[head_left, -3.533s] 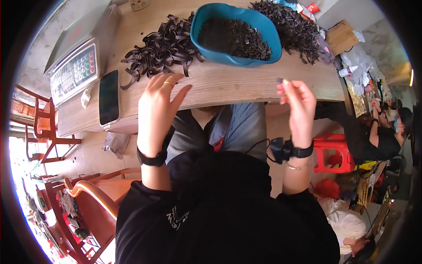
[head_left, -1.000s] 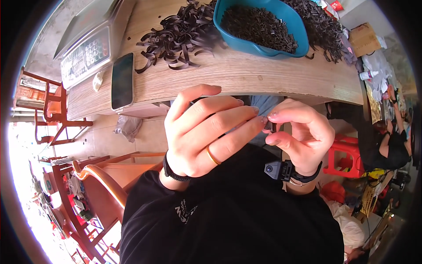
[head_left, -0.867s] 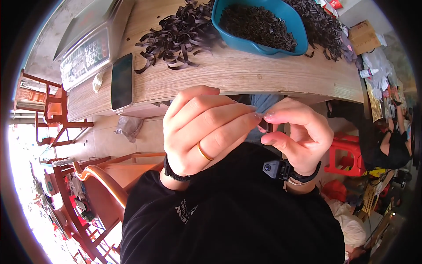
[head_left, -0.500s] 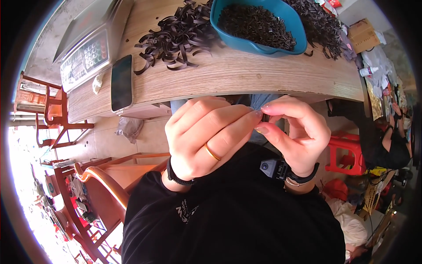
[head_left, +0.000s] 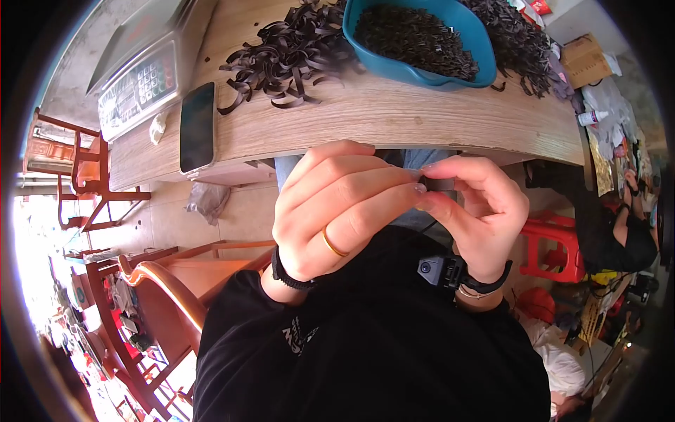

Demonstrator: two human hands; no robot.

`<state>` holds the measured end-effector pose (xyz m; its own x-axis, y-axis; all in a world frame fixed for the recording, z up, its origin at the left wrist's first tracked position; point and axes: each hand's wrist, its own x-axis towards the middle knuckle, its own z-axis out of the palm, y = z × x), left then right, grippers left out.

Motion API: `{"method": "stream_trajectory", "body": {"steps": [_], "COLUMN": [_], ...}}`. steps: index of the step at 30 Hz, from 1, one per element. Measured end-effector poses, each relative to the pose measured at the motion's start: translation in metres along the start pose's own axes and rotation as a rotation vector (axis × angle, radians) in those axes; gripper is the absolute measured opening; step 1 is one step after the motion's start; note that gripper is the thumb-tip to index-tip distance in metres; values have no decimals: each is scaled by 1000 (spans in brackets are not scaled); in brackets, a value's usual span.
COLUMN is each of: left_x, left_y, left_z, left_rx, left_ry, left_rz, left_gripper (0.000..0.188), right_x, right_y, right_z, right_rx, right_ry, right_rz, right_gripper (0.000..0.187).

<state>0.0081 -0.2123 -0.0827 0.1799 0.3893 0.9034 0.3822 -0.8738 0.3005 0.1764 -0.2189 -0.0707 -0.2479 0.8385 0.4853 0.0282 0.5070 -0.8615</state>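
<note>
My left hand [head_left: 344, 207] and my right hand [head_left: 481, 204] meet in front of my chest, just off the table's near edge. Their fingertips pinch a small dark strip [head_left: 425, 181], mostly hidden by the fingers. A thin dark end seems to show below the right thumb. Beyond the hands, a loose heap of dark brown ribbon-like strips [head_left: 292, 60] lies on the table. Right of it stands a teal plastic basin [head_left: 422, 76] with many short dark pieces [head_left: 415, 39] inside. Another pile of dark strips [head_left: 517, 49] spreads to the basin's right.
On the wooden table [head_left: 351, 126] a phone [head_left: 197, 130] and a silver scale [head_left: 144, 77] sit at the left. A wooden chair [head_left: 165, 288] stands at my left, a red plastic stool [head_left: 552, 246] at my right. Another person [head_left: 626, 239] is at the far right.
My left hand has shifted slightly right, and its fingers now lie more over the pinched strip. The right hand stays almost in place, its thumb drawn nearer the left fingertips.
</note>
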Motion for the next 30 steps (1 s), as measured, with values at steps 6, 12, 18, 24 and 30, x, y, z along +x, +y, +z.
{"method": "stream_trajectory", "body": {"steps": [6, 12, 18, 24, 30], "left_x": [-4, -4, -8, -10, -14], "left_y": [-3, -2, 2, 7, 9], "left_z": [1, 4, 10, 12, 17], "left_rx": [37, -150, -361, -348, -230], "left_ry": [56, 27, 81, 162, 233], "left_rz": [-13, -198, -529, -656, -580], "left_gripper": [22, 19, 16, 15, 16], "right_x": [-1, -1, 2, 1, 3], "right_y": [3, 1, 3, 6, 6], "right_z": [1, 5, 6, 13, 14], "right_rx": [218, 213, -167, -208, -276], "right_ry": [-19, 133, 75, 155, 195], "right_rz": [104, 92, -100, -112, -150], "right_gripper": [26, 25, 27, 28, 27]}}
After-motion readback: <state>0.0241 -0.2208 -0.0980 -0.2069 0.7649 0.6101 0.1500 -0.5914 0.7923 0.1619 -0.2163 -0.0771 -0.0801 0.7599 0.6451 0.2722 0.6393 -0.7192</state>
